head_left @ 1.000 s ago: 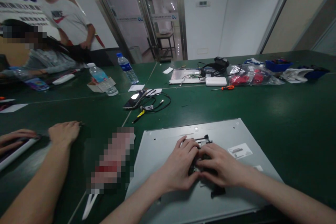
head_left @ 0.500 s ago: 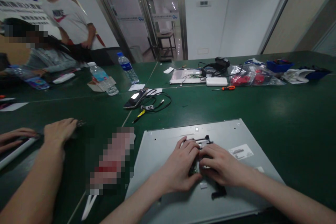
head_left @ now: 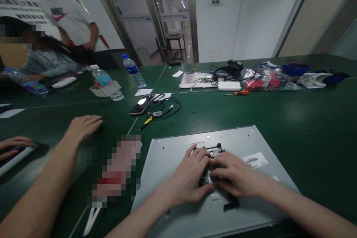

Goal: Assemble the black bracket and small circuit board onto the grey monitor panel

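Observation:
A flat grey metal panel (head_left: 173,167) lies on the green table in front of me. Near its middle, my left hand (head_left: 192,174) and my right hand (head_left: 235,174) meet over a small green circuit board (head_left: 204,179), their fingers bent and partly hiding it. Both hands are closed around small parts there, but what each one grips is too hidden to name. A black strip (head_left: 231,205) sticks out below my right hand. Above the fingers is a black bracket-like piece (head_left: 219,148). White labels (head_left: 256,160) are on the panel's right part.
Another person's arm (head_left: 67,152) reaches over the green table (head_left: 315,119) at the left, beside a blurred pink item (head_left: 119,163). Beyond the panel are a phone (head_left: 142,105) with cables, bottles (head_left: 134,72), an orange screwdriver (head_left: 241,93) and plastic bags (head_left: 273,80).
The other person's hand at the left has moved right and away from a small dark item. My hands keep nearly the same place on the panel; the whole view has shifted slightly.

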`<action>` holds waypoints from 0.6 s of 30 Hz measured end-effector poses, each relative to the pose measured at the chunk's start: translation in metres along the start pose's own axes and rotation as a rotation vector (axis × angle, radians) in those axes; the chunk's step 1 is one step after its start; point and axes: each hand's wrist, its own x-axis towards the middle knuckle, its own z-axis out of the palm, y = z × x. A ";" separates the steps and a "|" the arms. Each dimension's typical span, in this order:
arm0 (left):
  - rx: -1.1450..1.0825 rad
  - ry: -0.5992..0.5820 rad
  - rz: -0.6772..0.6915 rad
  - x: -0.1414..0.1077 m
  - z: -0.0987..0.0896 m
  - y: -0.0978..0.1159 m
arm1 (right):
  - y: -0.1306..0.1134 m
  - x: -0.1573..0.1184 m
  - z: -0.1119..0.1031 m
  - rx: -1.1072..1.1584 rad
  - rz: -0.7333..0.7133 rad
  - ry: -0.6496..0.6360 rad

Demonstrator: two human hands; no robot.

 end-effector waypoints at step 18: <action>0.019 -0.031 -0.015 0.002 -0.003 0.002 | -0.006 0.002 0.005 -0.017 0.058 -0.015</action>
